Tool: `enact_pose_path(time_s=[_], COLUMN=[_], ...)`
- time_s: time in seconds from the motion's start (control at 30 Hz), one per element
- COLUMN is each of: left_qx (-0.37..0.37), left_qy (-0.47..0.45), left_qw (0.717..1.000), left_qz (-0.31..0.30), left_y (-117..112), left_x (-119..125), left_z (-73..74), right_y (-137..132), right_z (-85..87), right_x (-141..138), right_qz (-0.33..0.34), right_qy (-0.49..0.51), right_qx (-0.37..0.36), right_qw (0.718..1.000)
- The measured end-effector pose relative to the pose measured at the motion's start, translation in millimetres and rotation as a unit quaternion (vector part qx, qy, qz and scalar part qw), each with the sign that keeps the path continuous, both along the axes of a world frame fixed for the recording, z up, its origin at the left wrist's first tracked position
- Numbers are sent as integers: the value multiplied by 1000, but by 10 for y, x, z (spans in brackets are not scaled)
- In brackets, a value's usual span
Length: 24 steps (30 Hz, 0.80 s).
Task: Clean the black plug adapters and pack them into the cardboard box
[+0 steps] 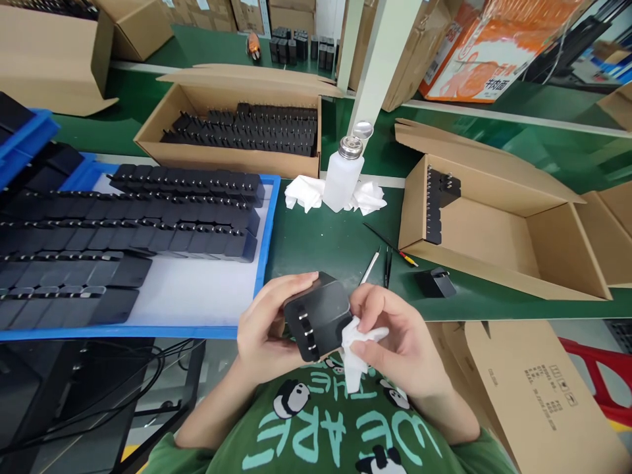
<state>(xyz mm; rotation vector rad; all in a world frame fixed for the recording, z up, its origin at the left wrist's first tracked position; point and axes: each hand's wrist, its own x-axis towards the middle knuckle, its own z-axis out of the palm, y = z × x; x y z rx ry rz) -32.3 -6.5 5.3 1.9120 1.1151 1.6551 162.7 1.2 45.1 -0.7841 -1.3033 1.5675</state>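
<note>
My left hand (271,329) is closed around a black power adapter (320,313), whose metal prongs face down and toward me. Pinched in the fingers of my right hand (399,336) is a white wipe (356,355), which touches the adapter's right side. Another black adapter (435,283) lies on the green table beyond my right hand. Near it are a white pen-like tool (369,266), dark tweezers (388,266) and a thin tool with a red and yellow end (407,258).
A blue tray (266,243) with rows of adapters stands at left. Behind it is a cardboard box (227,158) filled with adapters. A white pump bottle (343,178) stands between crumpled wipes (305,192). At right, an open box (503,263) holds several adapters along its left wall.
</note>
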Motion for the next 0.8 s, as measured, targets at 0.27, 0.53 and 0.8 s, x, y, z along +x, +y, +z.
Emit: enact_pose_path(time_s=[0.27,0.53,0.8], left_qx=[9,-33,-8], left_qy=[-10,-46,-48], left_qw=[999,998,999], left_qz=[-43,4,25], left_y=[15,0,18], left_x=[-15,35,24], left_z=[-64,-26,-41], right_y=[61,31,-78], right_z=[14,3,9], right_x=[13,48,-74], right_qz=[13,15,-77], right_qy=[24,-43,13], right_qx=[-34,86,30], right_qw=[999,995,997])
